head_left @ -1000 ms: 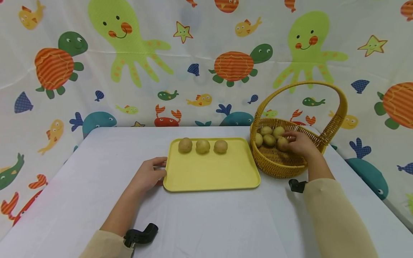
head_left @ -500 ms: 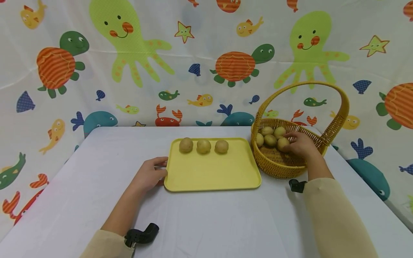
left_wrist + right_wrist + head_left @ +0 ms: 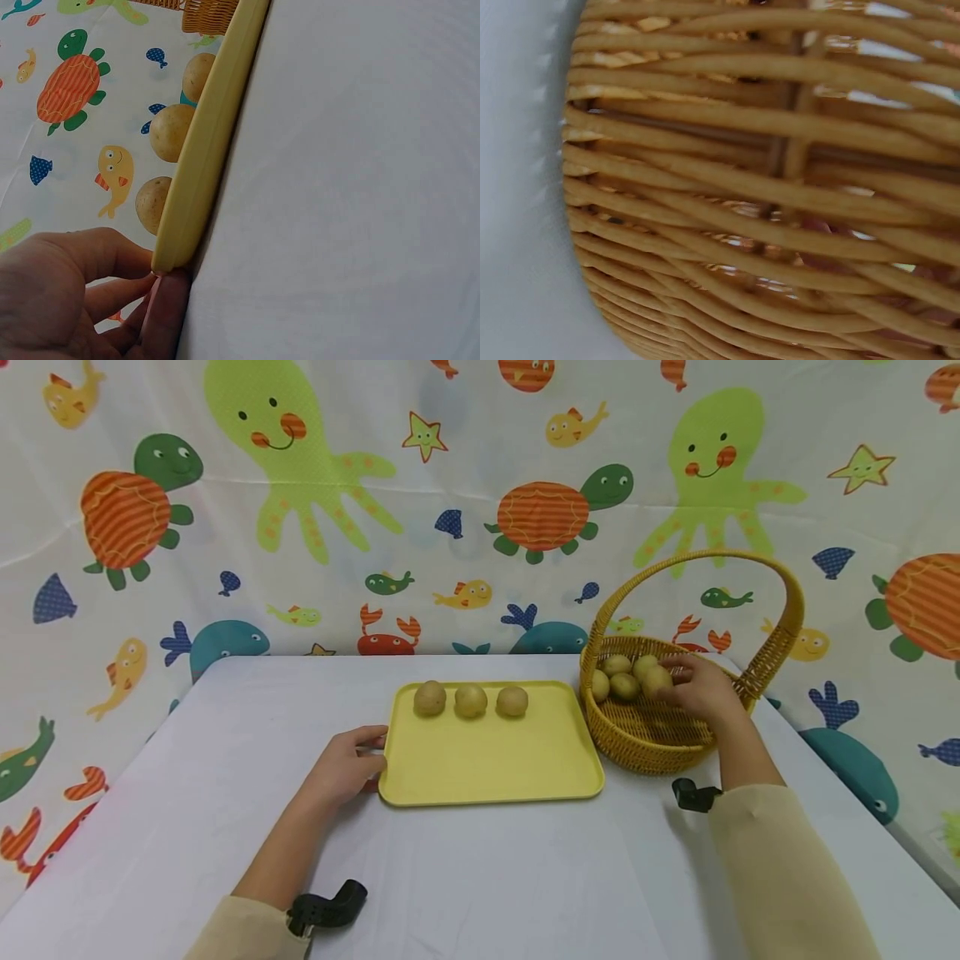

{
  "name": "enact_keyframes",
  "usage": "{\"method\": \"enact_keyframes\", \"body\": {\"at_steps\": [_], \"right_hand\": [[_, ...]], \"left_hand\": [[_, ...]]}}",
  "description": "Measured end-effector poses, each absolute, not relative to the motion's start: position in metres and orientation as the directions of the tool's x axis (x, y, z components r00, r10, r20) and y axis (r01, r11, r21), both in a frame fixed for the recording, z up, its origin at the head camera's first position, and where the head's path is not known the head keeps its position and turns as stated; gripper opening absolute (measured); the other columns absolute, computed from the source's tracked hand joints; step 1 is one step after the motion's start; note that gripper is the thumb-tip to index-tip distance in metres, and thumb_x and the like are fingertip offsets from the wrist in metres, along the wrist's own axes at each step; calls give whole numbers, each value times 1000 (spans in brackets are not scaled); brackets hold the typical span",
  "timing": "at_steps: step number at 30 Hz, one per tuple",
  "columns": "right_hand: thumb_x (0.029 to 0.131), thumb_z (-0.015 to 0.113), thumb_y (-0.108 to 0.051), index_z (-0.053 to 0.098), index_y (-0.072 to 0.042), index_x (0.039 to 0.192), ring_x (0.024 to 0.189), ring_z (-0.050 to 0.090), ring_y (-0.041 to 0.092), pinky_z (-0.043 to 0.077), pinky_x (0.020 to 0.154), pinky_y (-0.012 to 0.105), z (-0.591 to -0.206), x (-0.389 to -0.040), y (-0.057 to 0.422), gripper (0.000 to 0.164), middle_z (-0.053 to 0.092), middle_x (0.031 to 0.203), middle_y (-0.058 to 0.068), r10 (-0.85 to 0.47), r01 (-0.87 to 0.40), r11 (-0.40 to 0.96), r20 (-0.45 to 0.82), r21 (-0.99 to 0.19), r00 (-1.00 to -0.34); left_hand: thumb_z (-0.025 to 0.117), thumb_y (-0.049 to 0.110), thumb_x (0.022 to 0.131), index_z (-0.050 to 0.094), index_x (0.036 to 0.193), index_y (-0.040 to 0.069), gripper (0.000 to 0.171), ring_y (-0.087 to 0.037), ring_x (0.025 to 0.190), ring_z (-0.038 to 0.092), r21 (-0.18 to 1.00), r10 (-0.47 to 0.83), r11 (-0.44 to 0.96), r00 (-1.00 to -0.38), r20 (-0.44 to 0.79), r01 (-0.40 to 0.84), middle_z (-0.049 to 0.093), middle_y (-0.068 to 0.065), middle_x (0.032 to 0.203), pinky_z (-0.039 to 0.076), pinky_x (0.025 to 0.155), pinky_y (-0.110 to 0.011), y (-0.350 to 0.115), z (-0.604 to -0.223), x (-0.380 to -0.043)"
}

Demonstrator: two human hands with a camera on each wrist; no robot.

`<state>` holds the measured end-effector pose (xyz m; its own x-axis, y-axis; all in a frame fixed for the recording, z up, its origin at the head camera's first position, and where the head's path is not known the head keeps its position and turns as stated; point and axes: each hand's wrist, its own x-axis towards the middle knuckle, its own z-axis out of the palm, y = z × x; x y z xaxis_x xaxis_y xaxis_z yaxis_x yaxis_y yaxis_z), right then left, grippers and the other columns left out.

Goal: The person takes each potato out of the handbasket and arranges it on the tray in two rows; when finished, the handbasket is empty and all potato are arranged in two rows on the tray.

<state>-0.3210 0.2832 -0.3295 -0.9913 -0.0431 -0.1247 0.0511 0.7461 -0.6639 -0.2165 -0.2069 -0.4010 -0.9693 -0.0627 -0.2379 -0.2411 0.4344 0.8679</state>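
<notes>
My right hand (image 3: 701,692) reaches inside the wicker basket (image 3: 637,756), its fingers curled round a potato (image 3: 657,681). Several other potatoes (image 3: 624,686) lie against that one at the basket's back left. In the right wrist view the woven basket wall (image 3: 742,165) fills most of the picture and hides the hand's grip. At the left, my left hand (image 3: 347,766) holds the edge of a yellow tray (image 3: 491,760); the left wrist view has the thumb and a finger (image 3: 166,307) at the tray's end. Three potatoes (image 3: 471,701) sit in a row along the tray's far side.
A white cloth (image 3: 480,885) covers the table beneath the tray and basket. The basket's tall arched handle (image 3: 787,602) rises beside the right forearm. Behind the table hangs a curtain (image 3: 480,527) printed with sea animals.
My right hand has raised the potato slightly, so it now overlaps the potatoes behind it. The left hand, the tray and its three potatoes have stayed put.
</notes>
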Motion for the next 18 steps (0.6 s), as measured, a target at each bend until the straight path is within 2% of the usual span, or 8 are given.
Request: {"method": "enact_keyframes", "body": {"at_steps": [6,13,18], "right_hand": [[97,70,-31,36,-8,160,123,61,46,48,102,62,-324,-313,278,75,44,153,32,-38,37,737,-95,-675,-995],[95,73,-34,39,-13,159,132,52,45,44,107,63,-317,-300,272,76,45,153,28,-28,23,698,-59,-716,-998],[95,75,-32,40,-15,159,134,50,44,44,108,60,-312,-289,265,75,48,151,27,-23,3,670,-24,-742,-999]], "left_hand": [[57,1,88,46,153,2,66,-23,99,62,872,-62,428,-971,-232,-236,54,-17,139,62,75,-32,-208,-401,-217],[57,1,88,46,153,2,66,-23,99,62,875,-59,425,-972,-228,-231,54,-18,139,62,74,-32,-208,-402,-216],[57,1,88,47,153,1,66,-23,99,63,880,-55,419,-974,-220,-223,54,-18,139,62,74,-32,-208,-403,-216]]}}
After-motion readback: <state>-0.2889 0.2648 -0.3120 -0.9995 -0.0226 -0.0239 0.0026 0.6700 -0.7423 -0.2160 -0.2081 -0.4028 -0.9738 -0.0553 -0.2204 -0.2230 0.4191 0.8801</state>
